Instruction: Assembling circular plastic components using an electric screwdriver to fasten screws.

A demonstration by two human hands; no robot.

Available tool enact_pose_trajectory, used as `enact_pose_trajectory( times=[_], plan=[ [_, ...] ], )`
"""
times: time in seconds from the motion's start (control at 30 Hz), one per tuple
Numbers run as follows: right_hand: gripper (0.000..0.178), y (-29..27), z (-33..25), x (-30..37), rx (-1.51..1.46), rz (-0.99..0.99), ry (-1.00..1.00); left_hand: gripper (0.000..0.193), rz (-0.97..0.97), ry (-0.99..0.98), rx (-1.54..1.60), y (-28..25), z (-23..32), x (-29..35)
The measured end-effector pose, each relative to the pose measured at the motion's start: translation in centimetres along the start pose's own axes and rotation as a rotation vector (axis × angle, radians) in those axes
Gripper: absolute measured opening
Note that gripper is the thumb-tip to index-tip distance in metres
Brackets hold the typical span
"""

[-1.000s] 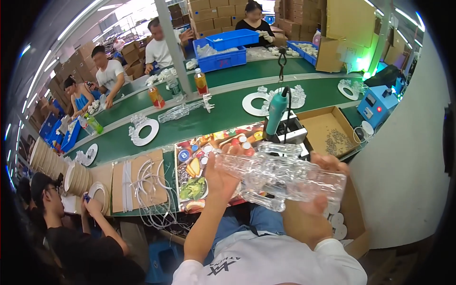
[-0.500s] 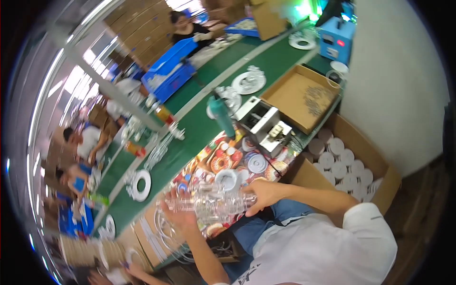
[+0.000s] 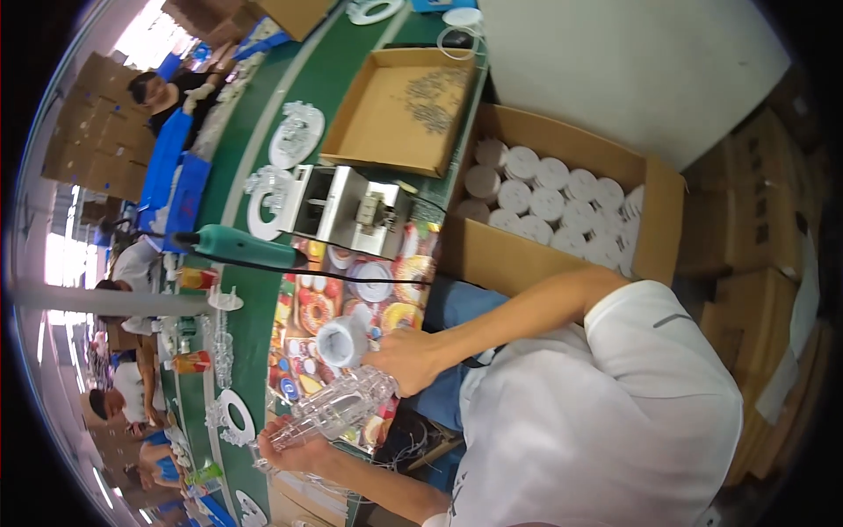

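A clear, ribbed plastic part (image 3: 338,406) stretches between my two hands above a brightly patterned mat (image 3: 309,303). My left hand (image 3: 294,448) is closed round its lower left end, palm turned up. My right hand (image 3: 408,362) grips the upper right end, with its fingertips partly hidden. Just beyond the right hand's fingers a white cup-shaped piece (image 3: 342,341) stands on the mat. Farther up the mat lies a round pale lid-like piece (image 3: 371,283). A teal power screwdriver (image 3: 246,247) hangs at the mat's far edge, with a black cable.
A black-and-white metal fixture (image 3: 347,211) stands past the mat, beside a shallow carton (image 3: 378,123) with small metal pieces. A large box (image 3: 562,259) at right holds white discs. White rings (image 3: 235,413) with clear parts lie along the green bench (image 3: 250,312). Other people work across it.
The view has swung to the right, bringing more of the disc box into sight. Both hands still hold the clear part, which is now tilted with its left end lower.
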State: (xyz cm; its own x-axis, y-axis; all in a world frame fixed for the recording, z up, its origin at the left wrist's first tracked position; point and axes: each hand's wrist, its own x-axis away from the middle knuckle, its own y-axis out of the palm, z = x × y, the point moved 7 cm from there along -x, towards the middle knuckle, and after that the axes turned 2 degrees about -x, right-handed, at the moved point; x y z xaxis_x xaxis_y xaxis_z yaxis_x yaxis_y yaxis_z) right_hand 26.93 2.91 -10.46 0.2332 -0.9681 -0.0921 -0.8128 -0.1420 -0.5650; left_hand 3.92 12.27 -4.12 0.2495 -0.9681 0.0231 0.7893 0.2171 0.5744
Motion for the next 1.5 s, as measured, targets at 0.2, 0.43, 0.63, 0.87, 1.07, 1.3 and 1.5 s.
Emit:
enact_pose_trajectory(
  times=[0.2, 0.43, 0.63, 0.87, 1.07, 1.3, 1.5],
  plan=[
    [0.049, -0.7, 0.7, 1.4, 0.007, 0.091, 0.062, 0.021, -0.140, 0.008, 0.016, 1.4, -0.1, -1.1],
    [0.060, -3.4, 0.5, 3.0, 0.118, 0.272, -0.060, 0.031, -0.305, -0.209, -0.007, 6.7, -1.6, 4.8],
    [0.066, -10.0, 4.0, 8.3, -0.196, 0.240, -0.273, 0.034, -0.548, 0.139, -0.032, 3.4, 4.1, 1.3],
    [0.028, -20.2, 40.6, 22.6, 0.145, 1.003, 0.906, 0.026, -0.792, 0.094, -0.006, 4.2, 10.2, 3.6],
    [0.032, -22.2, 51.7, 21.5, 0.269, 0.959, 1.038, 0.024, -0.070, 0.435, -0.439, 0.8, 12.7, 4.4],
    [0.023, -21.6, 57.3, 19.5, 0.298, 0.917, 1.136, 0.022, -0.062, 0.637, -0.932, 1.9, 13.8, 5.9],
    [0.016, -22.5, 56.6, 19.0, 0.354, 0.911, 1.026, 0.022, -0.049, 0.774, -1.351, 2.8, 13.8, 6.7]
  ],
)
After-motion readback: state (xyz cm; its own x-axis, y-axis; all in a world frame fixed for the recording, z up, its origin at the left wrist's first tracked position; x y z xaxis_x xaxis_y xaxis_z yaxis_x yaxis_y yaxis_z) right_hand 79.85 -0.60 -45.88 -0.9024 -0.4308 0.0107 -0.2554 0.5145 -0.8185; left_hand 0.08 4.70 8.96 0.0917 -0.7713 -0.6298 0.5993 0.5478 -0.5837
